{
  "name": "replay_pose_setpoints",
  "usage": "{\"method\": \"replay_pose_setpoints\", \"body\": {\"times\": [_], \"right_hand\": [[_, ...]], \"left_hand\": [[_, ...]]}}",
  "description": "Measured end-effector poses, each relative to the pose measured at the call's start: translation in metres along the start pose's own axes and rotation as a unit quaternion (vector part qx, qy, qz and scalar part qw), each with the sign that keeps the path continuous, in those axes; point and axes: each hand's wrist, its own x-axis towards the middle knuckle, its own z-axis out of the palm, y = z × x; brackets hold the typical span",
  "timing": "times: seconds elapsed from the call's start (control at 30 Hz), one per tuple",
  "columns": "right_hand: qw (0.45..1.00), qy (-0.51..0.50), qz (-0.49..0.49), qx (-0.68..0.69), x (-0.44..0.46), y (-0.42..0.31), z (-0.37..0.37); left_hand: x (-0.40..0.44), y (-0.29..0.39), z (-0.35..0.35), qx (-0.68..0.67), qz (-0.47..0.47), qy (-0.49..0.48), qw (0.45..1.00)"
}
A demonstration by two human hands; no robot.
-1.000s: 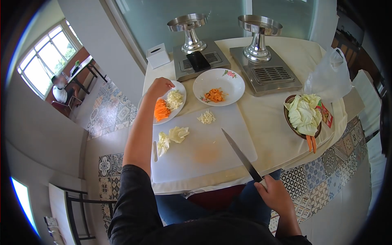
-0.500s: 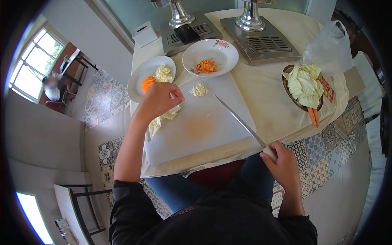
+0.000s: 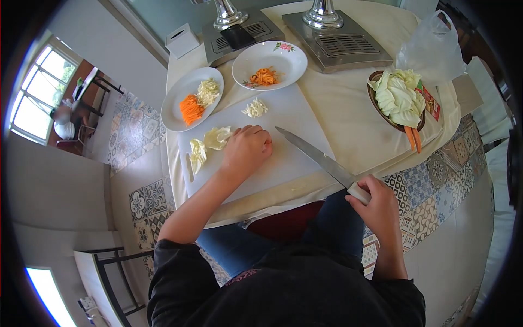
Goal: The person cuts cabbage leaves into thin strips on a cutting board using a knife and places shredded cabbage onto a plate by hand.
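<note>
Within the right grip [image 3: 377, 205], a knife [image 3: 322, 159].

No word, brand or number can be read. The red packet [image 3: 432, 107] beside the brown bowl [image 3: 372, 99] carries markings too small to make out; the pink print [image 3: 242, 277] on the black shirt [image 3: 305, 291] is equally illegible.

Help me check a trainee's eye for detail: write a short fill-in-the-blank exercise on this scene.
1. The right hand grips a ____ by its pale handle.
2. The flower-patterned plate holds shreds coloured ____.
3. The plate on the left holds ____ heaps of shreds.
4. The bowl of cabbage stands to the ____ of the cutting board.

Missing words: knife; orange; two; right.
</note>
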Motion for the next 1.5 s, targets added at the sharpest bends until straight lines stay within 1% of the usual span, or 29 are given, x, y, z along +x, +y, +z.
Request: {"method": "replay_pose_setpoints", "body": {"times": [0.07,0.17,0.27,0.37,0.47,0.57,0.67,0.77,0.87,0.9,1.0,1.1,1.2,1.3,1.4,1.43,1.5], "right_hand": [[1.0,0.006,-0.002,-0.001,0.002,-0.001,0.001],[1.0,0.014,-0.009,-0.018,0.006,-0.003,0.003],[1.0,0.013,-0.012,-0.025,0.01,-0.005,0.006],[0.999,0.009,-0.026,-0.024,0.016,-0.01,0.01],[0.999,0.009,-0.041,-0.022,0.017,-0.012,0.012],[0.999,0.009,-0.045,-0.025,0.019,-0.012,0.012],[0.999,0.007,-0.043,-0.033,0.021,-0.012,0.012],[0.997,0.007,-0.057,-0.052,0.03,-0.017,0.014],[0.995,0.016,-0.08,-0.059,0.036,-0.024,0.017],[0.994,0.02,-0.09,-0.058,0.037,-0.026,0.018],[0.992,0.027,-0.106,-0.06,0.039,-0.031,0.02],[0.992,0.033,-0.113,-0.052,0.039,-0.031,0.023],[0.991,0.04,-0.117,-0.05,0.037,-0.03,0.023],[0.993,0.017,-0.097,-0.06,0.034,-0.028,0.022],[0.995,0.007,-0.084,-0.054,0.03,-0.024,0.023],[0.996,0.007,-0.08,-0.047,0.029,-0.022,0.023],[0.997,0.006,-0.074,-0.034,0.026,-0.018,0.024]], "left_hand": [[-0.003,0.005,0.007,0.051,0.011,0.033,0.998],[-0.002,0.002,0.007,-0.009,-0.012,0.044,0.999],[0.015,-0.008,-0.012,-0.032,-0.032,0.067,0.997],[0.043,-0.046,-0.013,-0.037,-0.051,0.057,0.996],[0.056,-0.061,-0.012,-0.005,-0.028,0.006,1.0],[0.06,-0.072,-0.004,0.03,-0.005,0.006,1.0],[0.058,-0.069,-0.009,0.013,0.005,0.021,1.0],[0.055,-0.044,-0.023,-0.021,0.036,0.036,0.998],[0.05,-0.02,-0.025,-0.14,0.115,-0.066,0.981],[0.047,-0.012,-0.024,-0.157,0.136,-0.062,0.976],[0.046,0.01,-0.026,-0.188,0.103,-0.105,0.971],[0.045,0.01,-0.022,-0.199,0.119,-0.132,0.964],[0.041,0.004,-0.014,-0.226,0.102,-0.1,0.964],[0.044,-0.01,-0.011,-0.22,-0.003,0.003,0.975],[0.053,-0.041,-0.014,-0.078,-0.076,0.085,0.99],[0.055,-0.042,-0.02,-0.06,-0.126,0.059,0.988],[0.058,-0.05,-0.02,-0.038,-0.115,0.029,0.992]]}}
